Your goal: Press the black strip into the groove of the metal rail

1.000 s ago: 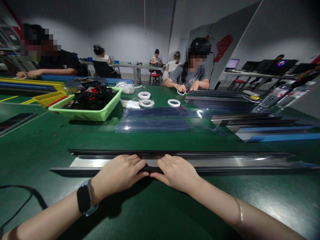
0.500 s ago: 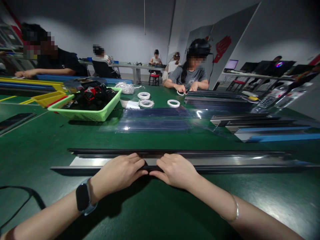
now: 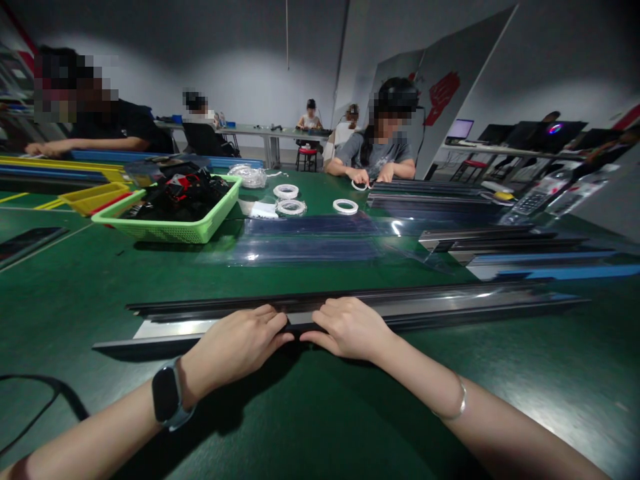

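Observation:
A long black channel profile (image 3: 450, 308) with a shiny silver inside lies across the green table in front of me, its right end angled away. My left hand (image 3: 247, 337) grips the near edge left of the middle, thumb outside and fingers curled over into the channel. Close beside it, my right hand (image 3: 347, 327) holds the same edge in the same way. A small gap separates the two thumbs. The fingertips are hidden inside the profile, so I cannot tell if they touch anything else there.
Beyond the profile lie clear plastic strips (image 3: 305, 252) and white tape rolls (image 3: 345, 207). A green basket (image 3: 200, 232) of black and red parts stands at left. More profiles (image 3: 500, 243) lie at right. Across the table a co-worker (image 3: 387, 157) handles a white ring.
The profile has turned slightly: its right end has swung away from me and its left end has come a little nearer. My right hand has shifted slightly away with it.

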The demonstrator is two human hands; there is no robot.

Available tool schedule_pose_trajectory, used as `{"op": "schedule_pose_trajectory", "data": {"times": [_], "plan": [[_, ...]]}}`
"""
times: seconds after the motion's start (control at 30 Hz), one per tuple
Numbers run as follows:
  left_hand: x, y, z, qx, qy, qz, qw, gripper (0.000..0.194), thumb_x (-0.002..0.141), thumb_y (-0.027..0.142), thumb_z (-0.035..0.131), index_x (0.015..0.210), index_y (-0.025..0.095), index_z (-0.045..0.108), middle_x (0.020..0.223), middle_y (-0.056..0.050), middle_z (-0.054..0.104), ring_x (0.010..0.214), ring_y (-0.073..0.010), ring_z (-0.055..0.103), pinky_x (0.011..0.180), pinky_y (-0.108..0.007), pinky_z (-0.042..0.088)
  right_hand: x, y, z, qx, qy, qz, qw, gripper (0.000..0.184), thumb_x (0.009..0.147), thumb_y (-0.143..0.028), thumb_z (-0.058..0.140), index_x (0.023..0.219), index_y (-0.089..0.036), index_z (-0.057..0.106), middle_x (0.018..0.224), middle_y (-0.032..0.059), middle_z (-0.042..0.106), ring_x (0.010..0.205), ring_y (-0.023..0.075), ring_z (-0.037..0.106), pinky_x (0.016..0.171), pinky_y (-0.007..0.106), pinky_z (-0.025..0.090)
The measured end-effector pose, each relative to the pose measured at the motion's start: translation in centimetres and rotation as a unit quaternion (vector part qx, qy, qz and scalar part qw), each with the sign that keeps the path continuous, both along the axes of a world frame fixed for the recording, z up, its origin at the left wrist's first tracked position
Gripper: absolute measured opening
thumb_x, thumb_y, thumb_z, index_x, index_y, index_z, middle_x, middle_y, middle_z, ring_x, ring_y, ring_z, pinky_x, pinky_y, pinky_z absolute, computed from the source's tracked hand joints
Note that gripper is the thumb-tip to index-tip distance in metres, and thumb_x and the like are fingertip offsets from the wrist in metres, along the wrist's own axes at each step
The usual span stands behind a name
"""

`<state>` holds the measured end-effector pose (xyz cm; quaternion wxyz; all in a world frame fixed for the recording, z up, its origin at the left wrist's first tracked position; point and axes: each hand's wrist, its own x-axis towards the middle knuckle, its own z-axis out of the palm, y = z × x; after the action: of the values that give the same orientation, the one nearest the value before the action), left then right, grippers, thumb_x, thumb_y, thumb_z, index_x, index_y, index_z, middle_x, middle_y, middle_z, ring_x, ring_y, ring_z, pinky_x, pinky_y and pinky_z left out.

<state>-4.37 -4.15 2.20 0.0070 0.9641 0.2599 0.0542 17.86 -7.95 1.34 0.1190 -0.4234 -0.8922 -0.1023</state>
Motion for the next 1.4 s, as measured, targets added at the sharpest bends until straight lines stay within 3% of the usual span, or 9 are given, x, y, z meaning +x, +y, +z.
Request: {"op": "schedule_pose_trajectory", "data": {"times": [0.37,0.9,1.4], "plan": [[0.2,0.2,0.2,0.018,0.008,0.006,1.0,0.025,0.094,0.033,0.036,0.089,0.017,0.054,0.082,-0.005,0.06,0.078,-0.0184,0.058,0.07,-0.031,0.046,0.3,0.6,0.0,0.004,-0.007,0.004,1.0,0.046,0.091,-0.05,0.035,0.078,-0.015,0.061,0.068,0.0051,0.062,0.065,0.0168,0.057,0.06,0.028,0.035],[0.3,0.5,-0.1,0.036,-0.009,0.001,0.999,0.027,0.095,0.032,0.034,0.085,0.016,0.053,0.078,-0.006,0.06,0.079,-0.0201,0.06,0.071,-0.033,0.046,0.4,1.1,0.0,0.022,-0.013,-0.008,1.0,0.049,0.091,-0.053,0.034,0.077,-0.015,0.062,0.07,0.0055,0.064,0.067,0.0171,0.059,0.061,0.028,0.035],[0.0,0.0,0.6,0.035,0.026,-0.037,0.998,0.029,0.095,0.034,0.032,0.087,0.016,0.053,0.08,-0.005,0.06,0.08,-0.0194,0.059,0.074,-0.032,0.046,-0.8,-1.6,0.2,-0.009,-0.02,-0.066,0.998,0.044,0.092,-0.05,0.034,0.078,-0.017,0.059,0.072,0.0041,0.064,0.069,0.0186,0.059,0.06,0.029,0.034]]}}
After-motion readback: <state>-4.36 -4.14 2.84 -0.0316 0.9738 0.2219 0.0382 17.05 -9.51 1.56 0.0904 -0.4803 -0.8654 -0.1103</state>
